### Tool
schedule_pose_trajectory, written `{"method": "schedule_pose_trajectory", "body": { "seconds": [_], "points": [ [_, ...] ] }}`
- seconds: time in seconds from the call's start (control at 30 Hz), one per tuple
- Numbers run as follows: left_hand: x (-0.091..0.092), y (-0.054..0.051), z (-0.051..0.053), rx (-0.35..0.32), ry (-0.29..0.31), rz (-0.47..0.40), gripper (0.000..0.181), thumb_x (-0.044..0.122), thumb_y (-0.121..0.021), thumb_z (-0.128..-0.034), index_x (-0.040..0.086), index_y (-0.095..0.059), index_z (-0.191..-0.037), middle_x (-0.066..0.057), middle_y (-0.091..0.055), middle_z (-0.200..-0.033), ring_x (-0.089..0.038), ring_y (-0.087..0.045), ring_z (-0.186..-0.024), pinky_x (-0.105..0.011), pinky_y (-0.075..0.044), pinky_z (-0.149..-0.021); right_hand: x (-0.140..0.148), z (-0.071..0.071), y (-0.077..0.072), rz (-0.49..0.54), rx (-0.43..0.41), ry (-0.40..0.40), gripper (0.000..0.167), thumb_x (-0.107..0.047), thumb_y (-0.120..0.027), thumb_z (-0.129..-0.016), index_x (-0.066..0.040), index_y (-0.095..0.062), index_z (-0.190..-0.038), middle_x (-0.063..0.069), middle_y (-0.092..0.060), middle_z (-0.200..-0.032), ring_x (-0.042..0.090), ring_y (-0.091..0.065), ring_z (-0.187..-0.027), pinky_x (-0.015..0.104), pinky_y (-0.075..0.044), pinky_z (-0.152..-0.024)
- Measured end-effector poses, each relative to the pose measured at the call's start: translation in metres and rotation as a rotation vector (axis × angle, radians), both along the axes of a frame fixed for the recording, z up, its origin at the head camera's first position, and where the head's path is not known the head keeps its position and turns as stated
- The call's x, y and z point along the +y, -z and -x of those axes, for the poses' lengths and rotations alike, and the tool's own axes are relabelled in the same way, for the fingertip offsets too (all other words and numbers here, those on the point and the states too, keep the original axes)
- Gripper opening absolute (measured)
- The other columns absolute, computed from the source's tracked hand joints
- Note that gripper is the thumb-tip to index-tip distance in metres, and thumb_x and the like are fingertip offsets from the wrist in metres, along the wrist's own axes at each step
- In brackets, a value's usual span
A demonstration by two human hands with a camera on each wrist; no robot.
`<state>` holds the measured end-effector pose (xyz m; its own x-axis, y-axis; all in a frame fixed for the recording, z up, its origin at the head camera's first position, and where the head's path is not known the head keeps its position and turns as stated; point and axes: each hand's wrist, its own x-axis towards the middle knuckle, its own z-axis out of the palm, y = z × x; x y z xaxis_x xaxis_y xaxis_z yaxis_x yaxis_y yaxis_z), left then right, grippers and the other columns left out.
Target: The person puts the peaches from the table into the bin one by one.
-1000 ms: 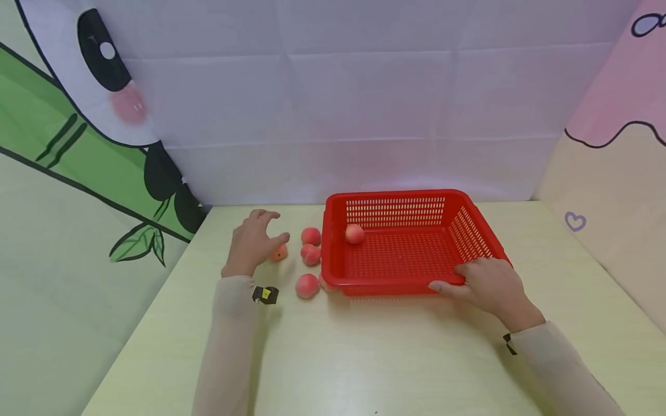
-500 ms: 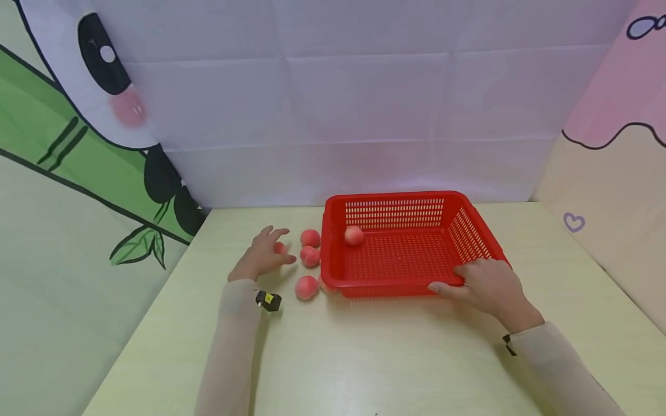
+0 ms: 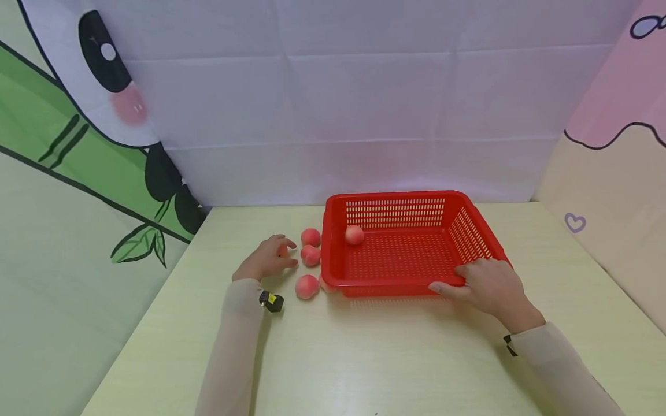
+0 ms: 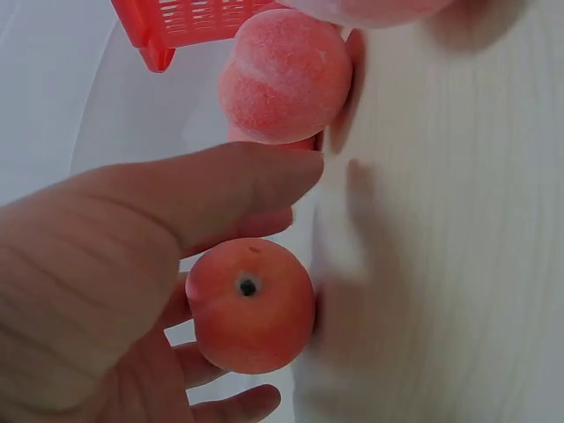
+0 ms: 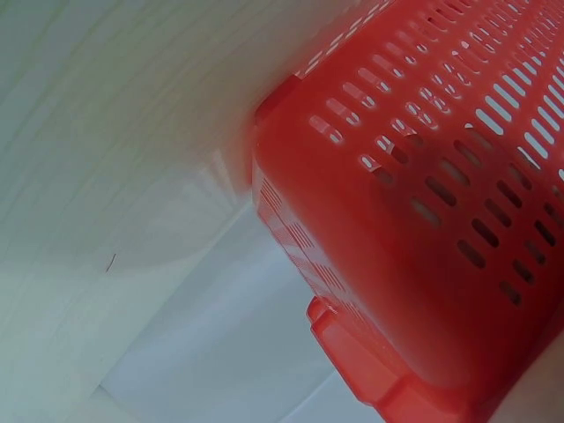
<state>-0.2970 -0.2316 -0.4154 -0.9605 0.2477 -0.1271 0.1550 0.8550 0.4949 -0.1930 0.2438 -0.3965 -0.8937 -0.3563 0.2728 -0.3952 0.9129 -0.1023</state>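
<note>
My left hand (image 3: 267, 258) reaches round a peach (image 4: 251, 304) lying on the table, its thumb and fingers spread about it. In the left wrist view the thumb passes above this orange-red fruit, which has a dark stem hole. Some fingers show behind it; a firm hold is not visible. At the right, my right hand (image 3: 491, 289) grips the near right corner of a red plastic basket (image 3: 395, 284), thumb outside the rim. One peach (image 3: 355, 234) sits inside the basket at the left. In the right wrist view the slotted basket wall (image 5: 352, 203) fills much of the frame.
Left of the basket lie several more pink peaches, among them a far one (image 3: 310, 237), a middle one (image 3: 310, 255) and a near one (image 3: 307, 286). Another (image 3: 326, 284) is partly hidden by the basket. A printed cloth (image 3: 364, 115) stands behind the pale table (image 3: 364, 358).
My left hand has come down and slightly right over the peach, with its fingers drawing closer round it. The right hand and the basket stay in place.
</note>
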Motion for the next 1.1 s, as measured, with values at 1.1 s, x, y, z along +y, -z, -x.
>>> {"method": "schedule_pose_trajectory", "body": {
  "seconds": [1.1],
  "points": [
    [0.004,-0.0056,0.0028,0.206,-0.081,-0.051,0.019,0.017,-0.065,-0.0985,0.003,-0.066,-0.112,-0.015,-0.058,-0.103,-0.03,-0.055,-0.091,-0.041,-0.048,-0.08,0.0014,0.0002,0.0031,0.025,-0.002,-0.005,0.067,-0.065,-0.073,-0.091,-0.022,-0.031,-0.061,-0.01,-0.019,-0.058,0.008,-0.017,-0.057,0.029,-0.018,-0.052]
  ]
}}
